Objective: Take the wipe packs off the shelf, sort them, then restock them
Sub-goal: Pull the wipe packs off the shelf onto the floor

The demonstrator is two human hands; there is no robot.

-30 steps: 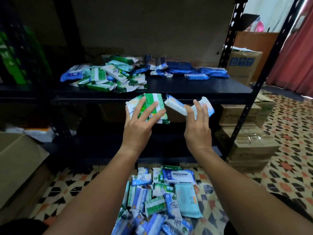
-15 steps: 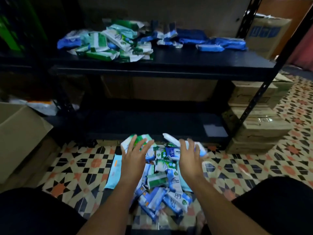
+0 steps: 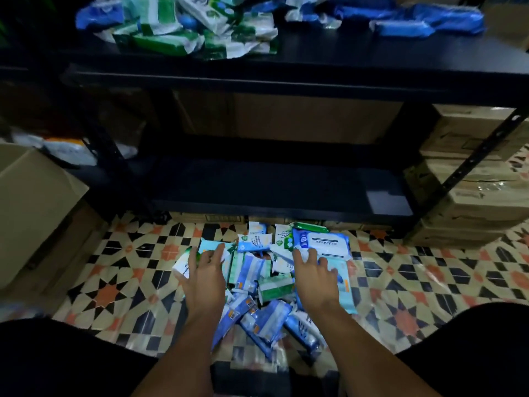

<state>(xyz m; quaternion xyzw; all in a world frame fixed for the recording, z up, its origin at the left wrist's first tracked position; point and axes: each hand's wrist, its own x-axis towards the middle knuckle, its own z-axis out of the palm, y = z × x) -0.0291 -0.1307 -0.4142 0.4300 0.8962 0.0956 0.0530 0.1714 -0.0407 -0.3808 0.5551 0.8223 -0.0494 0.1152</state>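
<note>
A heap of blue, white and green wipe packs [image 3: 264, 285] lies on the patterned floor in front of me. My left hand [image 3: 204, 275] rests with spread fingers on a white and green pack [image 3: 184, 266] at the heap's left edge. My right hand [image 3: 315, 277] lies flat with straight fingers on the right side of the heap, just below a large blue pack [image 3: 323, 243]. More green and white packs [image 3: 200, 30] and blue packs [image 3: 415, 20] are scattered on the upper shelf board [image 3: 315, 73].
The black lower shelf board [image 3: 257, 190] stands just behind the heap. An open cardboard box [image 3: 31, 213] is on the left, stacked cartons [image 3: 469, 196] on the right beside the shelf's slanting black post [image 3: 469, 164]. My dark-clothed knees frame the bottom corners.
Both hands came down from in front of the upper shelf to the floor heap with the packs they carried. My view tilted down with them.
</note>
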